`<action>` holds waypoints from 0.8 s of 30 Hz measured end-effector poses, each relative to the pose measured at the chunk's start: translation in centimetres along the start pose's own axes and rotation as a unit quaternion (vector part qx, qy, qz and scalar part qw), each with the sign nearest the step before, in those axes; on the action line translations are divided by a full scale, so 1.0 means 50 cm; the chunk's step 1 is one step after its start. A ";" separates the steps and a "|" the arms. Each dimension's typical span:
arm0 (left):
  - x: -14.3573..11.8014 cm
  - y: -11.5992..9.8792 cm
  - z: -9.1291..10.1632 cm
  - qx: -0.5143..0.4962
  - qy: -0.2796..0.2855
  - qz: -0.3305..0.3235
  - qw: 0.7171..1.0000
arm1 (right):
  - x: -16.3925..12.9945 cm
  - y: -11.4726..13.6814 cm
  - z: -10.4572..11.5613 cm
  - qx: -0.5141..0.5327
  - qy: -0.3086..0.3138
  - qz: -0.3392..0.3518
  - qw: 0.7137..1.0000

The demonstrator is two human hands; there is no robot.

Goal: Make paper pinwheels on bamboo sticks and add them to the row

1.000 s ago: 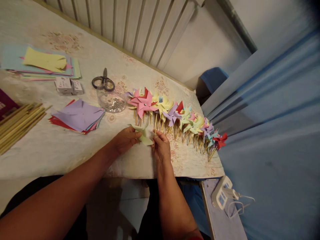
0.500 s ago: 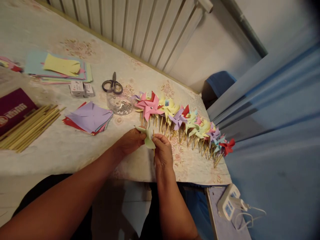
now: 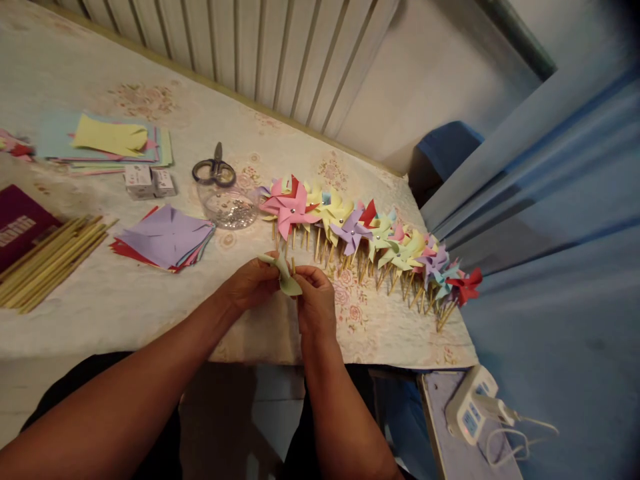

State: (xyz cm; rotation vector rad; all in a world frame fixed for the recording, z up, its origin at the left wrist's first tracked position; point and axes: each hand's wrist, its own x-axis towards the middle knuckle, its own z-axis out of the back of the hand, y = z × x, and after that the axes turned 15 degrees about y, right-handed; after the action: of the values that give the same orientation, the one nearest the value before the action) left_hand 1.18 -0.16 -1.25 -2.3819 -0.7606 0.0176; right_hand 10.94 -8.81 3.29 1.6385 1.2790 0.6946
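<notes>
The left hand pinches the green pinwheel above the table; the right hand pinches a stick just beside it. The step looks like joining the two; the next move calls for steady alignment. The purple pack's pale lettering and the small boxes' print are too blurred to read.

At the centre of the frame, the left hand pinches a pale green paper pinwheel, and the right hand grips a thin stick just beside it. A row of colourful pinwheels runs toward the right. Paper squares, scissors and loose sticks lie on the table, left of centre.
</notes>
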 end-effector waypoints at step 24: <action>-0.004 -0.013 -0.021 -0.025 -0.001 0.011 1.000 | -0.011 -0.007 -0.003 -0.069 0.027 -0.016 0.997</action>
State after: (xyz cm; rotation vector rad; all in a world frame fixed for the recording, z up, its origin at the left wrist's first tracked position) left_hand 0.89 -0.46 -0.08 -2.4373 -0.7435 0.0100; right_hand 10.50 -9.25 3.09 1.4944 1.2642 0.7955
